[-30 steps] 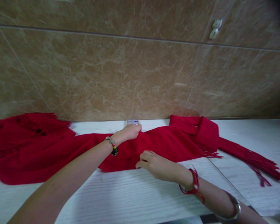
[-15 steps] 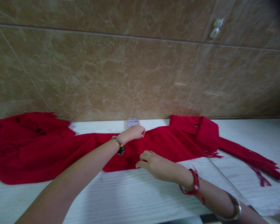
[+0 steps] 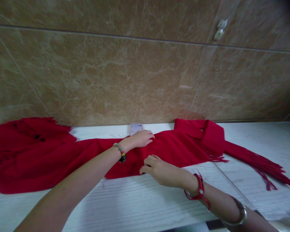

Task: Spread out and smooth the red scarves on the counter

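Note:
A long red scarf (image 3: 181, 146) with fringed ends lies across a white wood-grain surface. My left hand (image 3: 142, 138), a ring on one finger, rests on the scarf near its far edge with fingers stretched out to the right. At the scarf's near edge, the fingers of my right hand (image 3: 158, 169) are curled in and closed on the cloth; the fingertips are partly hidden. Right behind my left hand lies a phone (image 3: 136, 127), its lower part covered by that hand.
A brown marble-tiled wall (image 3: 106, 77) rises along the far edge of the white surface (image 3: 120, 199). A small white fitting (image 3: 220, 29) is on the wall at upper right. Bunched red fringed cloth (image 3: 33, 135) lies at far left, and a folded fringed end (image 3: 214, 137) at right.
My left hand has uncurled from a closed shape, its fingers now extended over the scarf. My right hand stays at the near edge. The view has shifted slightly.

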The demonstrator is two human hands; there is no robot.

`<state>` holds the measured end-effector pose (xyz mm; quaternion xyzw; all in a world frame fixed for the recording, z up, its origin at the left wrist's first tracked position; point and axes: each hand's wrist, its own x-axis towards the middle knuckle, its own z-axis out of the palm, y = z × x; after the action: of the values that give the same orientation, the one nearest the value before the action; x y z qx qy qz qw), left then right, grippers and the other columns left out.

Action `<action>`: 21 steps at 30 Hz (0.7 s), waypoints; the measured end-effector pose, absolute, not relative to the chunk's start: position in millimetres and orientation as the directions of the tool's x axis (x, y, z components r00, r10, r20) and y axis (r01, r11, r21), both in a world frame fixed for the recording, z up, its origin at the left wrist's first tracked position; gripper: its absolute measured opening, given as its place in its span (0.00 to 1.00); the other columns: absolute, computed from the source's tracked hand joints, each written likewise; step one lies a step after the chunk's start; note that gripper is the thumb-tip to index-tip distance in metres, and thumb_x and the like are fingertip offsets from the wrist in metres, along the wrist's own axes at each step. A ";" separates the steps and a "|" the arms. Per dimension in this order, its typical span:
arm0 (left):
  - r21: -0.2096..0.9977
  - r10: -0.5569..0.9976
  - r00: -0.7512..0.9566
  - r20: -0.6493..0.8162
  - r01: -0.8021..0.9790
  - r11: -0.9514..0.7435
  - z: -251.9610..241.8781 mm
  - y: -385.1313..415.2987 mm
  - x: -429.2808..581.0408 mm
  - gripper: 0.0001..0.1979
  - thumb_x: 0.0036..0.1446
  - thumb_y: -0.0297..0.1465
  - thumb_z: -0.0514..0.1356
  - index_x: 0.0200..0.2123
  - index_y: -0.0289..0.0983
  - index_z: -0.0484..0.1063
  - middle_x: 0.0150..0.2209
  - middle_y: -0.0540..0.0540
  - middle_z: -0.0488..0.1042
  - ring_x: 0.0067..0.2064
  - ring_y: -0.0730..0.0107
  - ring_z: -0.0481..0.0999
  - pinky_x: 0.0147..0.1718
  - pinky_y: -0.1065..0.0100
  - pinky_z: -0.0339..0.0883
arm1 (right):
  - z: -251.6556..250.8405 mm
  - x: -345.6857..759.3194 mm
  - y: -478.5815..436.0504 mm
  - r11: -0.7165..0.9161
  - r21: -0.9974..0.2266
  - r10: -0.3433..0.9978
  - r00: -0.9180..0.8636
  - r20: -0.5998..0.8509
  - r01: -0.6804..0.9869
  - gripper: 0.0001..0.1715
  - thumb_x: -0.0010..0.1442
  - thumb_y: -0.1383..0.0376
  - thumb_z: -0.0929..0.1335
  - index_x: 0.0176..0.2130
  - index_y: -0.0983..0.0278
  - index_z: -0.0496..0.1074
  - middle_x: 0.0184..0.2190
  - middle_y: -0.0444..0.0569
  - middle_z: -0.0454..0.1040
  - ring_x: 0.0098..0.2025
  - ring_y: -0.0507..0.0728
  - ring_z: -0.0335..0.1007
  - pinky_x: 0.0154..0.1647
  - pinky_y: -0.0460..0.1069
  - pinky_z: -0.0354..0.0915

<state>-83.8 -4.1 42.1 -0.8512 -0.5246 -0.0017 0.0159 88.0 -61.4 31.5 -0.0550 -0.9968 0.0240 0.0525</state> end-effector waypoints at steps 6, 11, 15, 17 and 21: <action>-0.131 0.905 0.414 -0.101 0.896 -0.425 34.8 -6.3 -82.4 0.20 0.59 0.38 0.47 0.55 0.45 0.58 0.59 0.50 0.56 0.61 0.51 0.44 0.54 0.41 0.35 | 31.0 87.5 -59.7 0.993 -0.078 0.101 -0.989 0.107 0.092 0.15 0.58 0.75 0.59 0.44 0.63 0.66 0.36 0.49 0.65 0.41 0.55 0.58 0.45 0.51 0.57; -0.256 0.891 0.432 0.142 0.885 -0.388 37.2 -11.7 -82.0 0.21 0.61 0.35 0.46 0.57 0.42 0.55 0.61 0.47 0.49 0.62 0.54 0.40 0.54 0.41 0.28 | 33.8 88.3 -59.3 0.989 -0.110 0.112 -0.987 0.114 0.100 0.15 0.59 0.73 0.58 0.43 0.64 0.67 0.35 0.49 0.67 0.40 0.54 0.60 0.45 0.51 0.58; -0.190 0.877 0.445 0.182 0.891 -0.412 37.4 -37.0 -85.6 0.22 0.61 0.33 0.44 0.59 0.44 0.50 0.62 0.48 0.47 0.63 0.58 0.39 0.56 0.44 0.28 | 46.8 94.4 -49.4 0.960 -0.278 0.050 -0.994 0.093 0.022 0.13 0.58 0.72 0.61 0.42 0.66 0.69 0.36 0.49 0.69 0.40 0.52 0.63 0.44 0.47 0.60; -0.162 0.896 0.417 0.152 0.905 -0.393 36.2 -55.5 -91.3 0.22 0.61 0.33 0.44 0.59 0.44 0.48 0.62 0.48 0.47 0.63 0.60 0.38 0.56 0.46 0.28 | 52.3 98.6 -39.6 0.943 -0.331 0.082 -0.991 0.106 0.043 0.13 0.59 0.71 0.60 0.40 0.67 0.70 0.35 0.48 0.71 0.38 0.50 0.66 0.41 0.45 0.62; -0.125 0.903 0.421 0.087 0.904 -0.409 31.6 -89.6 -106.0 0.24 0.61 0.35 0.44 0.60 0.44 0.45 0.62 0.49 0.45 0.63 0.63 0.36 0.57 0.50 0.28 | 46.3 107.2 -20.2 0.938 -0.169 0.333 -0.923 0.193 0.303 0.15 0.59 0.68 0.61 0.45 0.68 0.69 0.43 0.54 0.71 0.45 0.55 0.65 0.48 0.52 0.60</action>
<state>-106.0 -89.6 31.6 -0.8393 -0.5382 -0.0029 0.0764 107.2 -20.2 46.3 -0.1625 -0.9782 0.0680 0.1100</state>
